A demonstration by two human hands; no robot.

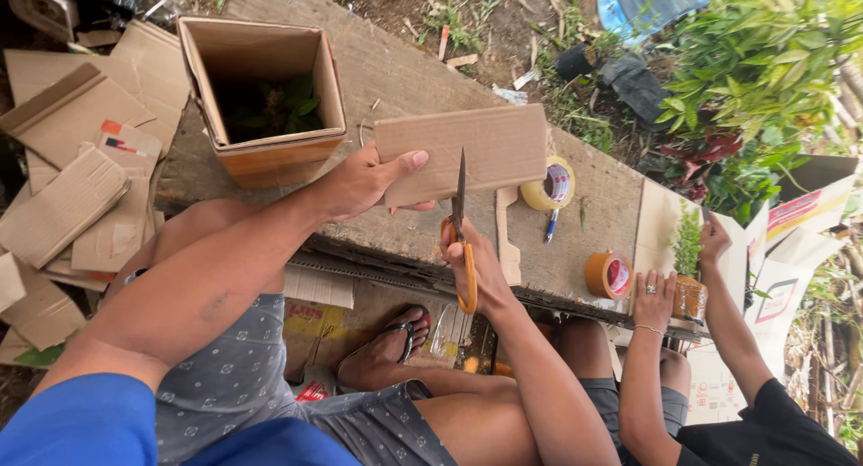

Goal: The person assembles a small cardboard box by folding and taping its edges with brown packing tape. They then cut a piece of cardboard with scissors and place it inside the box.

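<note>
The left hand (360, 183) grips a cardboard piece (467, 151) while the right hand (472, 255) grips orange-handled scissors (461, 232) (blades cutting its lower edge).

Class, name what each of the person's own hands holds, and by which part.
Left hand: cardboard piece, by its lower left edge. Right hand: scissors, by the orange handles.

Open brown cardboard box (262, 88) set on wooden bench, far left end, green leaves seen inside. Flattened brown cartons (76, 174) piled on ground at left; one marked with small orange-and-white label (126, 141). White carton panel (805, 216) with red and yellow print stood at right edge. Printed carton flaps (315, 320), yellowish with red, laid under bench. Tape rolls' core labels, red and white, seen on bench at right.
</note>
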